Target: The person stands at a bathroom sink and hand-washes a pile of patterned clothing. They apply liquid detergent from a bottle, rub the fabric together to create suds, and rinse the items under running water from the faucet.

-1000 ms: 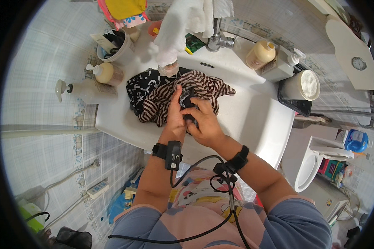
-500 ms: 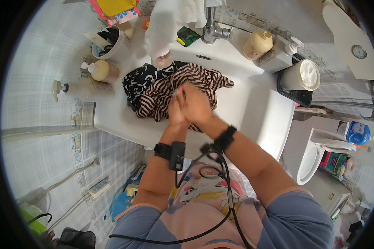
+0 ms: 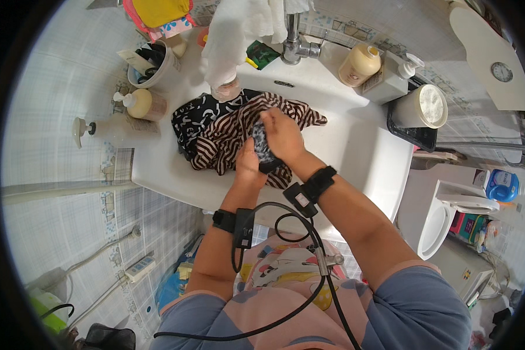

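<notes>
A striped brown-and-cream garment lies bunched in the white washbasin, partly over a black cloth with white markings. Above the stripes, a bunched dark cloth with whitish speckles is held between my two hands. My left hand closes on its lower left side, thumb upward. On its right side, my right hand wraps round it, fingers curled over the top. The fingers' undersides are hidden.
A white cloth hangs beside the faucet. Pump bottles line the left rim, near a cup of small items. On the right stand a cream bottle and a tub in a black basket. Cables run from my wrist straps.
My hands were pressed together with the dark cloth hidden; now they are slightly apart and it shows between them. My right hand has shifted a little right.
</notes>
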{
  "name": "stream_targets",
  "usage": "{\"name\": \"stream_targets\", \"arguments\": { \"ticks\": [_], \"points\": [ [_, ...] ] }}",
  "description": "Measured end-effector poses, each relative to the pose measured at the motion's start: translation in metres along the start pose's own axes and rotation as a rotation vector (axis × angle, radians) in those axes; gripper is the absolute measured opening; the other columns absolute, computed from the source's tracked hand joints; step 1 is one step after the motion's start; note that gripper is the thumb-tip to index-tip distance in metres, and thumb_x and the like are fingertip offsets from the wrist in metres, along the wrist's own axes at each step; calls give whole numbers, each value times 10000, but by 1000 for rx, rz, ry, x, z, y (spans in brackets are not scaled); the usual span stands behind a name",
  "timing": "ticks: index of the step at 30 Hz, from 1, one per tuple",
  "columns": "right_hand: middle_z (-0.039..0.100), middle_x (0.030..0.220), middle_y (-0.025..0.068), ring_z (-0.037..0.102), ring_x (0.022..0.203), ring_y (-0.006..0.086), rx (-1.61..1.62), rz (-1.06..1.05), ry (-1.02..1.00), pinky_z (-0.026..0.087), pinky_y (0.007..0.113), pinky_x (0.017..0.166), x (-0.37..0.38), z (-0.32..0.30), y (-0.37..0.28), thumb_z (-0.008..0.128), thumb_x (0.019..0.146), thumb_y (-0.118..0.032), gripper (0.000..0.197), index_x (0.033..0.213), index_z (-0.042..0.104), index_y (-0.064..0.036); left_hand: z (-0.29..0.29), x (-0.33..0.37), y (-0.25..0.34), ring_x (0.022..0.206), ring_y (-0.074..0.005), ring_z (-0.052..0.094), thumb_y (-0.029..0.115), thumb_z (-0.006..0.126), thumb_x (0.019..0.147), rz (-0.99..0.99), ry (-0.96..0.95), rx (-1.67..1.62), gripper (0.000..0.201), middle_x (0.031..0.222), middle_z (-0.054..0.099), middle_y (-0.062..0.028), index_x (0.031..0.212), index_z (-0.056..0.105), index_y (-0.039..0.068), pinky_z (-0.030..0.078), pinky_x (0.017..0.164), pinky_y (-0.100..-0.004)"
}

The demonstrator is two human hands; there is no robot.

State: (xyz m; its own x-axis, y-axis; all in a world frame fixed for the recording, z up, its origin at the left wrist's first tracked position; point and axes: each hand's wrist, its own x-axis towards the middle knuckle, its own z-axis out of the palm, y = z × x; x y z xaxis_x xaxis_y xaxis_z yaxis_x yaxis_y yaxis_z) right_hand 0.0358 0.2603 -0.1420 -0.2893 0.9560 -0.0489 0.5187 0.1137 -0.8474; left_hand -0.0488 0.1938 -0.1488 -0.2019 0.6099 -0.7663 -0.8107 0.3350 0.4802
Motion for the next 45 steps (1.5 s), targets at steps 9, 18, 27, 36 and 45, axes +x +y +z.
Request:
{"name": "stream_targets", "arguments": {
  "ticks": [9, 18, 27, 36, 45],
  "points": [
    [619, 992, 63, 592, 911, 147, 1208, 477, -284, 500, 273, 805, -3, -65, 27, 502, 866, 6, 254, 1107, 575, -30, -38, 21, 36, 964, -275, 587, 10, 470, 825, 263, -319, -126, 343, 1079, 579, -126, 1149, 523, 110, 504, 827, -424],
    [558, 1171, 98, 523, 1093, 240, 1609, 294, -373, 430, 384, 947, -22, -50, 4, 417, 671, 121, 525, 1160, 539, -26, -13, 13, -4, 1064, -300, 508, 131, 421, 703, -28, -198, -348, 486, 1183, 511, -114, 1176, 487, 40, 395, 931, -491],
    [459, 1196, 161, 481, 1093, 319, 283, -411, -211, 393, 346, 935, -60, -20, -13, 469, 653, 95, 452, 1068, 556, -60, -31, 27, -1, 1071, -264, 506, 607, 343, 876, -257, -653, -469, 619, 1149, 533, -122, 1168, 483, 79, 406, 919, -389],
    [528, 929, 130, 566, 814, 361, -27, -187, 67, 473, 437, 676, 3, 0, -8, 533, 822, -172, 143, 918, 539, -66, 29, -2, -15, 985, -238, 567, 280, 410, 920, 16, 59, -191, 332, 1135, 553, -87, 1186, 462, 87, 480, 785, -365],
    [561, 752, 251, 551, 747, 435, -78, -33, 24, 432, 481, 652, -6, -6, -14, 491, 892, -220, 244, 816, 508, 12, 7, 11, -17, 915, -185, 583, 337, 397, 943, 28, -113, -66, 371, 1026, 583, -55, 1176, 485, 61, 478, 790, -337]
  ]
}}
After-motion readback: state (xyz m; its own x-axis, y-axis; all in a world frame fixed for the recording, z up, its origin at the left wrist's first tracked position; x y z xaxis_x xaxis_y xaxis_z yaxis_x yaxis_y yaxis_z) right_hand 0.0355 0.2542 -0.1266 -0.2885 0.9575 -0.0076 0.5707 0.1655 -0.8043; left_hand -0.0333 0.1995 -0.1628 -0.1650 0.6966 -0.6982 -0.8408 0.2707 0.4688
